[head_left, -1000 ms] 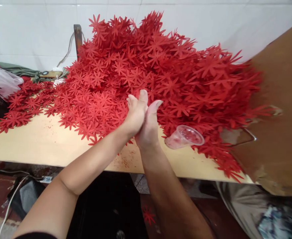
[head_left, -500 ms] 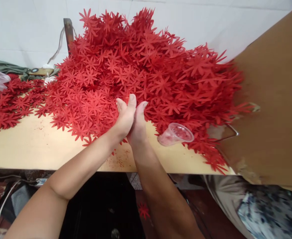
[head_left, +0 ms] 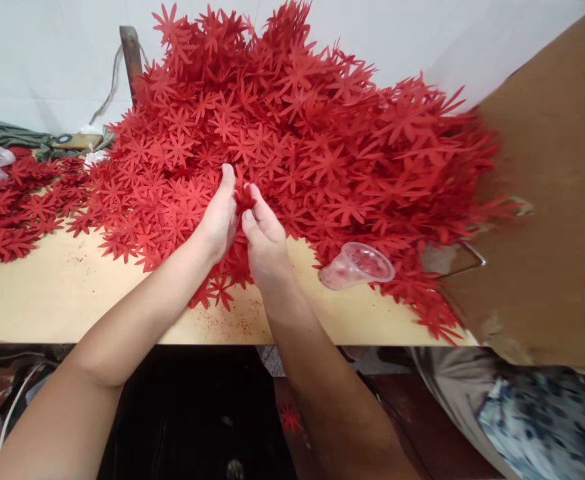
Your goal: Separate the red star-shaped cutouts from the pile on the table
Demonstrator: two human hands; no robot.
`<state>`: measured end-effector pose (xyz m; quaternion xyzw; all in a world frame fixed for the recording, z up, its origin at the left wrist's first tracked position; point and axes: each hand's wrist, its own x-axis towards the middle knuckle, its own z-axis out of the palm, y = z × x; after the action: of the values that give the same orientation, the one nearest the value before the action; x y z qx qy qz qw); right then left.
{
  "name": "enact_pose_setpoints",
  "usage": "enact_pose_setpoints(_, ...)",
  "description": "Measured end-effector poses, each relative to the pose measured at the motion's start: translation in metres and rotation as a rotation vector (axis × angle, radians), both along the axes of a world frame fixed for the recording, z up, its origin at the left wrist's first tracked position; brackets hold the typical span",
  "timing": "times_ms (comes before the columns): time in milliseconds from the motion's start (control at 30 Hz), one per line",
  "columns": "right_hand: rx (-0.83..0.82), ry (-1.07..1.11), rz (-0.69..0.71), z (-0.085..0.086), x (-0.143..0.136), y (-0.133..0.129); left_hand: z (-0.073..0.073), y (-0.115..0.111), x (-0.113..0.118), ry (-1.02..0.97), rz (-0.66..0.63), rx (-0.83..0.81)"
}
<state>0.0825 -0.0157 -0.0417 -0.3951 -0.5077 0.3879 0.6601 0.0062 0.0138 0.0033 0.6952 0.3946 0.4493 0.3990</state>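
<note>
Right hand (head_left: 267,243): thumb and fingertips closed on a bunched red piece (head_left: 244,198), visible in the gap between the palms. Left hand (head_left: 217,223): thumb raised, facing the right; other fingers mostly hidden, cannot tell whether gripping. Against half a second ago: palms now parted, previously pressed together; red piece newly exposed; left thumb shifted leftward. Just behind, large heap of red flower cutouts (head_left: 272,133), unchanged in outline. Right of the hands, apart: clear plastic cup (head_left: 360,263), same spot on the pale table (head_left: 97,287). Farther right: brown cardboard (head_left: 552,200).
</note>
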Motion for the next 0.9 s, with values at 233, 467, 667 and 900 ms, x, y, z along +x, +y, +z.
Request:
enact_pose_setpoints(233,-0.068,0.115,-0.161,-0.014,0.007,0.011,-0.003,-0.008,-0.013,-0.167,-0.179,-0.413)
enact_pose_setpoints(467,-0.098,0.023,-0.148,-0.009,0.029,0.032,-0.011,0.002,-0.025,-0.304,-0.063,-0.579)
enact_pose_setpoints(667,-0.035,-0.096,-0.056,0.001,0.021,0.045,-0.019,0.007,-0.027,-0.352,-0.039,-0.515)
enact_pose_setpoints(900,-0.043,-0.221,0.119,0.002,0.016,0.063,-0.032,0.02,-0.036,-0.48,0.055,-0.434)
